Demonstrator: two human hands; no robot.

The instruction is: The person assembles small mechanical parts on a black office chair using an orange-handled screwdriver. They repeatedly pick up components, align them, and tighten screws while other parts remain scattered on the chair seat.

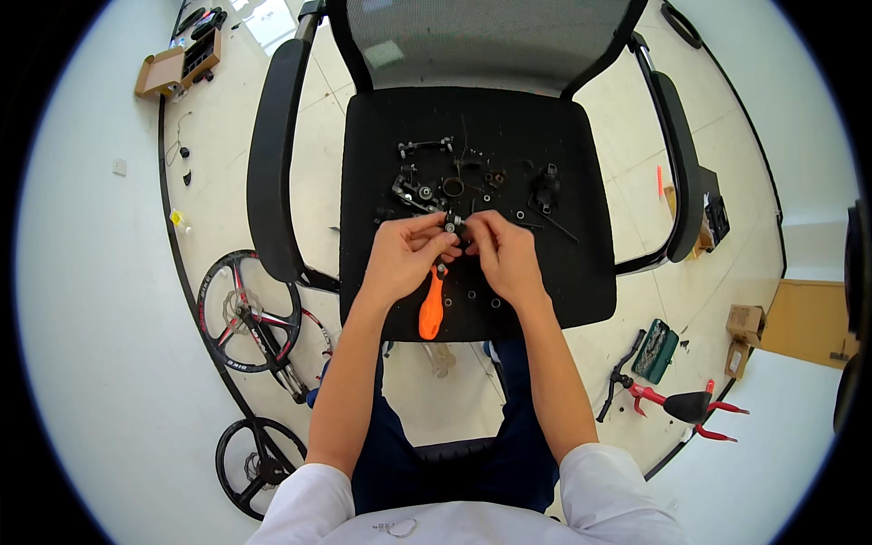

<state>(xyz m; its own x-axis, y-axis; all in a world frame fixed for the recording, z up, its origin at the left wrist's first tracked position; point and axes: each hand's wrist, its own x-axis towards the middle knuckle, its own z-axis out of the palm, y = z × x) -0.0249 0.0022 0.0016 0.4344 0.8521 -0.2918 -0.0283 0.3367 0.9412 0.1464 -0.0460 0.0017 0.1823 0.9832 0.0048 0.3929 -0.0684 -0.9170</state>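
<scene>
my left hand [406, 254] pinching small metal part [451, 222], orange-handled screwdriver [432, 307] tucked under same hand. my right hand [505, 254] closed on part from other side. both mid chair seat [581, 282]; loose black bike parts [418, 189] toward seat's back edge.

Small metal parts [427, 186] were scattered on the chair seat [581, 282], a screwdriver [432, 307] was laid near its front edge, and two wheels [247, 313] were left on the floor [91, 300] to its left.
</scene>
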